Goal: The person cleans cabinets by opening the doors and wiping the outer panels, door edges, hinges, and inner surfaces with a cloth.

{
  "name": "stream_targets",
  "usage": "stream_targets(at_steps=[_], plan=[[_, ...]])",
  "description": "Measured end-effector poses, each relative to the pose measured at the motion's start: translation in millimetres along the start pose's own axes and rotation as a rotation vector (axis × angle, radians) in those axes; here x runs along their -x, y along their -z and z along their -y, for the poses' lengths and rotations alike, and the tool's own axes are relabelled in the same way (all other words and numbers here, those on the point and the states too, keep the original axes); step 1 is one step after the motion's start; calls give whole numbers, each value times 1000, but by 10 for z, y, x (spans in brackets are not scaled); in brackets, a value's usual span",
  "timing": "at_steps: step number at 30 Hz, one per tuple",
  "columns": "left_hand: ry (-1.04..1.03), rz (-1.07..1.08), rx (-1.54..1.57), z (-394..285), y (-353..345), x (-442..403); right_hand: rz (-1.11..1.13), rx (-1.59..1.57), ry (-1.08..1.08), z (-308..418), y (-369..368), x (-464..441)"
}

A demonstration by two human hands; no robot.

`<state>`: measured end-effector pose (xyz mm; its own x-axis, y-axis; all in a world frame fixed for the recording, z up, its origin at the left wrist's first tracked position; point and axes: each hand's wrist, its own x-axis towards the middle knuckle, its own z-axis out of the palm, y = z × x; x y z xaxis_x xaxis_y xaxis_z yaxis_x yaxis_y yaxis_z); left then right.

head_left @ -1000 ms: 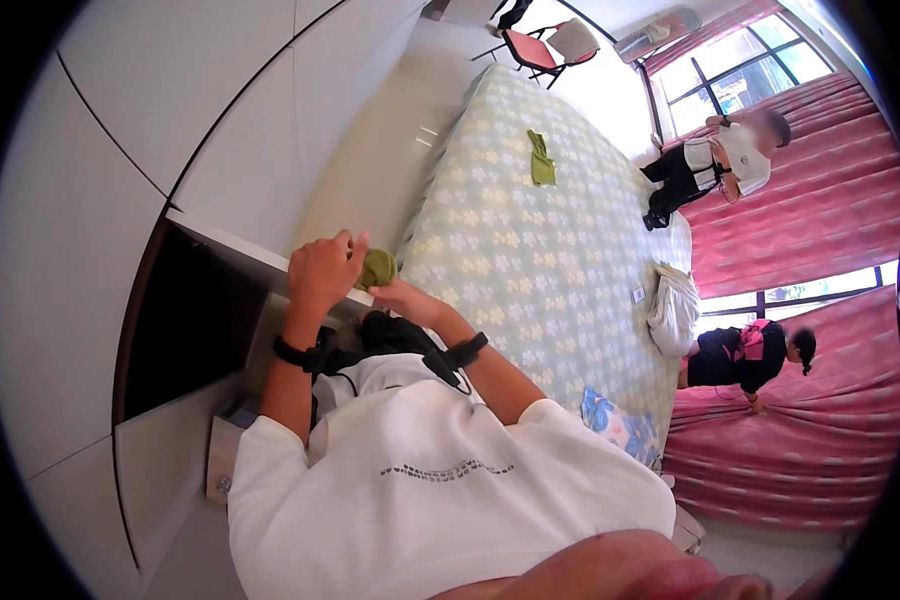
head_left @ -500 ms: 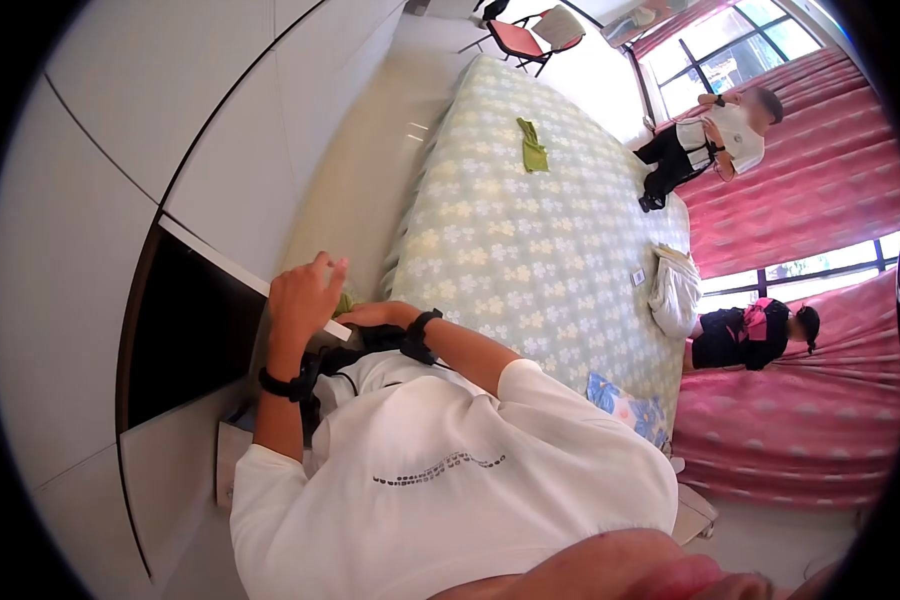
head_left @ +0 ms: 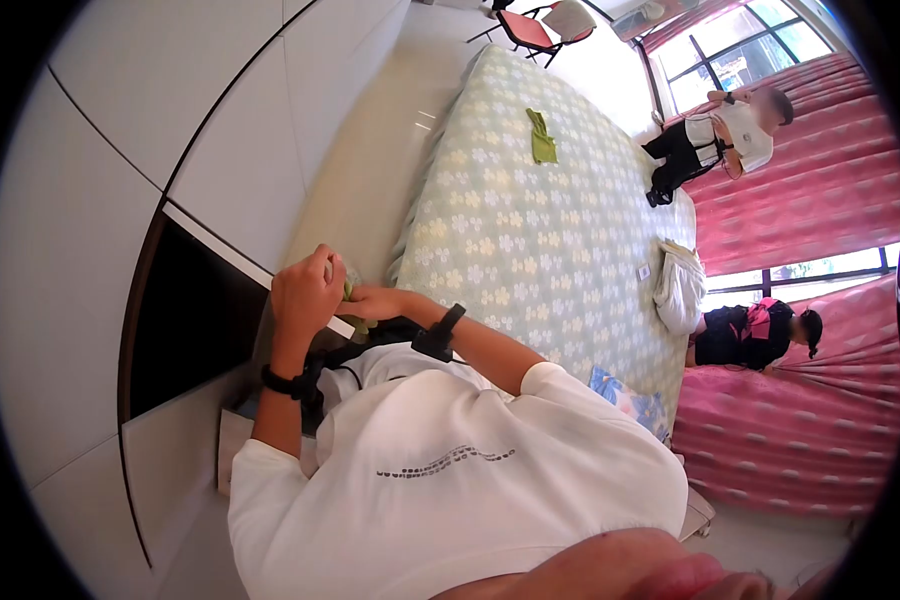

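Note:
My left hand [head_left: 308, 292] is closed, its fingers curled beside a green cloth [head_left: 361, 326]. Part of the cloth shows between my two hands, and the rest hangs below my right hand. My right hand [head_left: 378, 303] pinches the cloth, with its fingertips close to my left hand. Both wrists wear black bands. Beneath my hands is the white edge of a panel [head_left: 220, 245], next to a dark open compartment [head_left: 190, 320]. My left fingertips are partly hidden from view.
Right of my hands lies a bed with a flowered cover [head_left: 510, 240]. On it are another green cloth [head_left: 542, 137], a white bundle [head_left: 679, 288] and a blue patterned cloth [head_left: 630, 400]. A folding chair [head_left: 532, 30] stands beyond. Two people are near the pink curtains [head_left: 800, 210]. White cabinets [head_left: 90, 200] line the left.
My left hand's raised, spread fingers have curled in against the cloth. My right hand has shifted slightly up and closer to it. More of the green cloth shows below my hands.

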<state>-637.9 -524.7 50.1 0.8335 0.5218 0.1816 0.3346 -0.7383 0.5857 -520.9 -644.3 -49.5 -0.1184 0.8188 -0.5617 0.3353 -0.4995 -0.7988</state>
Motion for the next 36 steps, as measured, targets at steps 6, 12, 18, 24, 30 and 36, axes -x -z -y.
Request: stream_targets(at_steps=[6,12,18,24,30,36], plan=[[12,-50,-11,-76,-50,-91,-224,-46,-95,-810,-351,-528],[78,-13,-11,-61,-53,-109,-287,33,-117,-842,-385,-683],[94,45,-34,-43,69,35,-129,-183,65,-132,-285,-327],[17,-10,36,66,125,194,-7,-307,128,48,-287,-90],[-11,-43,47,47,157,194,62,-49,-268,127,-298,-22],[-13,-67,58,54,70,136,-101,102,-174,-157,-207,-622]])
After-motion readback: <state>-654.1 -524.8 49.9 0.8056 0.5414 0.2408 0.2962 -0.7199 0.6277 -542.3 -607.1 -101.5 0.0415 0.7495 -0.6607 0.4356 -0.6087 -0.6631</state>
